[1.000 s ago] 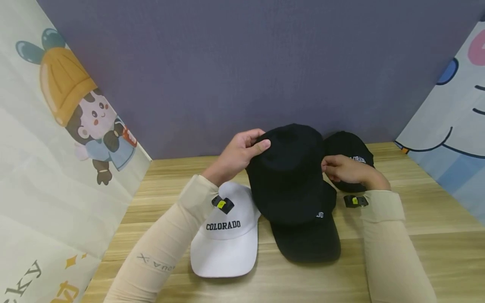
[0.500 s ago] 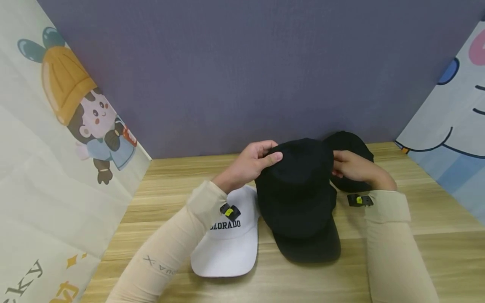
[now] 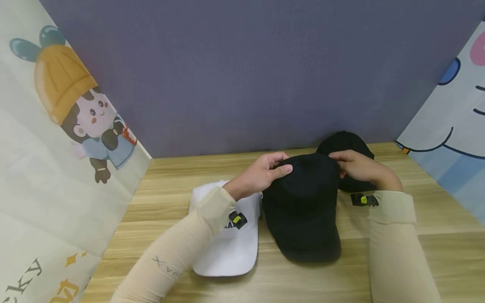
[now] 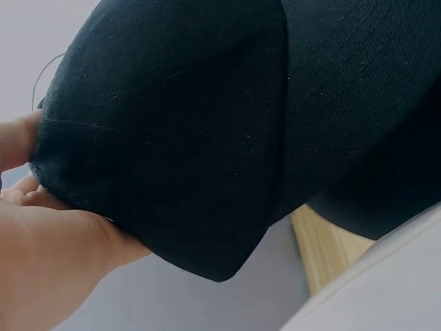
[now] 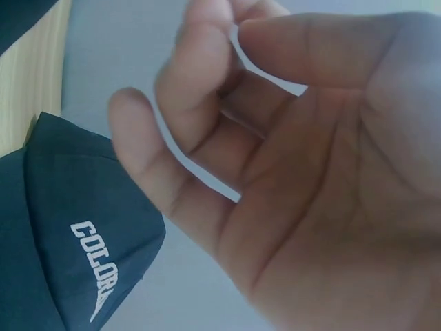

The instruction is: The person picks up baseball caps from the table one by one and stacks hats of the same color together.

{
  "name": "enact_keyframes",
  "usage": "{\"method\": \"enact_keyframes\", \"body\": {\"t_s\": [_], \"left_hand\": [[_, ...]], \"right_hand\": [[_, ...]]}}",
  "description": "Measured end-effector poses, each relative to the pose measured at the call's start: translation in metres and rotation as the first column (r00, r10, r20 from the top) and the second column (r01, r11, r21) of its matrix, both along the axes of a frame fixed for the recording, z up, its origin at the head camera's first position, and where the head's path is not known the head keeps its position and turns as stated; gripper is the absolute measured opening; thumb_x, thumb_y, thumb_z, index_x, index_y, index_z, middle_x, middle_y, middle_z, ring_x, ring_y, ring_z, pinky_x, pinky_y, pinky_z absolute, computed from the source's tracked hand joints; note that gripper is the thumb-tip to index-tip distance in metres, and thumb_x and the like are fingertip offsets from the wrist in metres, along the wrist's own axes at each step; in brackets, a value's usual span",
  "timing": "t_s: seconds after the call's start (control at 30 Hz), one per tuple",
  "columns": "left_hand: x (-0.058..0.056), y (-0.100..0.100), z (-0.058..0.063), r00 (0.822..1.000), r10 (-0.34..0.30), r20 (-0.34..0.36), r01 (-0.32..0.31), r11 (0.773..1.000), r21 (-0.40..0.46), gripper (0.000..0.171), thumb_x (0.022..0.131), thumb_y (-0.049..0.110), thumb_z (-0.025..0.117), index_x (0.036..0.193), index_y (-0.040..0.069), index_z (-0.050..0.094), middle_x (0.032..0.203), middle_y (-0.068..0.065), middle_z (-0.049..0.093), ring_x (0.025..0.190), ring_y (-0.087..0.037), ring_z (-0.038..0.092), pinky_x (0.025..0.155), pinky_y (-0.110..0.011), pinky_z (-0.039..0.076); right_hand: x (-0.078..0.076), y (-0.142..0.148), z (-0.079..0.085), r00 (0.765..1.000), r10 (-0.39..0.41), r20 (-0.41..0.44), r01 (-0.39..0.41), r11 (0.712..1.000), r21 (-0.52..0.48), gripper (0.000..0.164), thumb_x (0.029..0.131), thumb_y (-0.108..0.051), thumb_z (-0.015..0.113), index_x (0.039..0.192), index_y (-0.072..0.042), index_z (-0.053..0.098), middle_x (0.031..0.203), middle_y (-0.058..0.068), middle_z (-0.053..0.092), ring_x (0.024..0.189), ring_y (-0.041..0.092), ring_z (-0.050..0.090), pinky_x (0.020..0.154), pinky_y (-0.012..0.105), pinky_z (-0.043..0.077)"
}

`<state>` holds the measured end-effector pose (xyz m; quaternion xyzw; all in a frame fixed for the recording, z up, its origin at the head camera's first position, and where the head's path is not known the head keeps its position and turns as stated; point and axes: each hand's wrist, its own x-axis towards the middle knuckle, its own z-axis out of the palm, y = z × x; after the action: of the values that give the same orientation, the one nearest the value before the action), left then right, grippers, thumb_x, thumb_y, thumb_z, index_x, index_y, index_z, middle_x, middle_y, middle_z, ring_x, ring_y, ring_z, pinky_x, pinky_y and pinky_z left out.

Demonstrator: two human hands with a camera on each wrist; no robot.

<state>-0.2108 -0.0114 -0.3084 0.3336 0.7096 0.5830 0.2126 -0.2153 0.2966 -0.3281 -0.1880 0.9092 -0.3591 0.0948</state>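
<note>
A plain black baseball cap (image 3: 303, 189) tilts over another black cap, whose brim (image 3: 318, 254) shows below it. My left hand (image 3: 261, 174) grips the upper cap's crown at its upper left, thumb on the near side. In the left wrist view the dark crown (image 4: 165, 138) fills most of the picture. My right hand (image 3: 360, 166) pinches the cap's upper right edge, fingers curled; the pinched spot is out of the right wrist view. A white cap (image 3: 235, 252) lies left, partly behind my left forearm. A third black cap (image 3: 346, 141) sits behind my right hand.
The caps are on a light wooden table (image 3: 170, 189). A grey-purple panel (image 3: 246, 75) rises along its back edge. Cartoon-printed sheets stand at the left (image 3: 34, 168) and right (image 3: 447, 134). The right rear cap bears white lettering (image 5: 96, 265).
Both hands have moved the upper black cap rightward, and the left hand downward. It now covers most of the lower cap, hiding its lettering. My left forearm covers more of the white cap.
</note>
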Motion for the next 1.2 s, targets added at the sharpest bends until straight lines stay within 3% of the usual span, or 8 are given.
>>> {"method": "enact_keyframes", "body": {"t_s": [0.2, 0.43, 0.63, 0.83, 1.03, 1.2], "left_hand": [[-0.001, 0.011, -0.005, 1.000, -0.002, 0.015, 0.002, 1.000, -0.025, 0.014, 0.099, 0.017, 0.052, 0.100, 0.004, 0.056, 0.088, -0.004, 0.063, 0.077, -0.013, 0.060, 0.071, -0.025, 0.050], [-0.004, 0.024, -0.004, 1.000, 0.001, 0.004, 0.000, 1.000, -0.028, 0.013, 0.099, 0.018, 0.052, 0.099, 0.006, 0.057, 0.088, -0.005, 0.063, 0.078, -0.013, 0.059, 0.072, -0.025, 0.048], [-0.008, 0.034, -0.005, 0.997, 0.076, -0.033, -0.079, 0.990, -0.117, 0.010, 0.099, 0.021, 0.052, 0.099, 0.013, 0.058, 0.095, -0.002, 0.064, 0.084, -0.014, 0.059, 0.076, -0.027, 0.047], [-0.013, 0.044, -0.007, 0.960, 0.193, -0.202, -0.246, 0.927, -0.284, 0.007, 0.098, 0.028, 0.054, 0.101, 0.022, 0.058, 0.106, 0.003, 0.062, 0.095, -0.013, 0.058, 0.082, -0.030, 0.046], [-0.018, 0.051, -0.011, 0.910, 0.204, -0.360, -0.349, 0.845, -0.405, 0.014, 0.098, 0.032, 0.054, 0.106, 0.021, 0.057, 0.102, 0.002, 0.063, 0.090, -0.014, 0.057, 0.082, -0.030, 0.045], [-0.021, 0.058, -0.014, 0.912, 0.200, -0.358, -0.360, 0.810, -0.464, 0.017, 0.099, 0.034, 0.053, 0.109, 0.021, 0.058, 0.113, 0.002, 0.063, 0.099, -0.014, 0.058, 0.087, -0.032, 0.046]], "right_hand": [[-0.004, 0.008, 0.000, 0.999, 0.006, 0.040, -0.006, 1.000, 0.001, 0.027, 0.103, -0.007, 0.037, 0.094, -0.010, 0.061, 0.090, 0.007, 0.059, 0.078, 0.012, 0.058, 0.070, 0.034, 0.052], [-0.011, 0.018, 0.000, 0.999, -0.019, 0.039, 0.018, 0.999, 0.031, 0.023, 0.103, -0.007, 0.037, 0.100, -0.007, 0.061, 0.094, 0.006, 0.061, 0.078, 0.010, 0.059, 0.069, 0.032, 0.053], [-0.019, 0.026, 0.002, 0.998, -0.021, 0.059, 0.017, 0.998, 0.066, 0.023, 0.103, -0.008, 0.038, 0.106, -0.007, 0.061, 0.099, 0.009, 0.062, 0.077, 0.012, 0.059, 0.071, 0.033, 0.053], [-0.026, 0.031, 0.003, 0.996, -0.015, 0.093, 0.006, 0.995, 0.099, 0.023, 0.103, -0.009, 0.038, 0.108, -0.006, 0.060, 0.105, 0.011, 0.062, 0.079, 0.012, 0.059, 0.070, 0.031, 0.051], [-0.032, 0.037, 0.003, 0.996, -0.013, 0.084, 0.002, 0.991, 0.133, 0.021, 0.102, -0.008, 0.040, 0.109, -0.003, 0.059, 0.092, 0.009, 0.057, 0.073, 0.013, 0.053, 0.066, 0.031, 0.050], [-0.036, 0.039, 0.004, 0.997, -0.005, 0.077, -0.006, 0.990, 0.138, 0.020, 0.101, -0.007, 0.041, 0.110, -0.002, 0.058, 0.081, 0.006, 0.050, 0.071, 0.013, 0.048, 0.064, 0.031, 0.048]]}}
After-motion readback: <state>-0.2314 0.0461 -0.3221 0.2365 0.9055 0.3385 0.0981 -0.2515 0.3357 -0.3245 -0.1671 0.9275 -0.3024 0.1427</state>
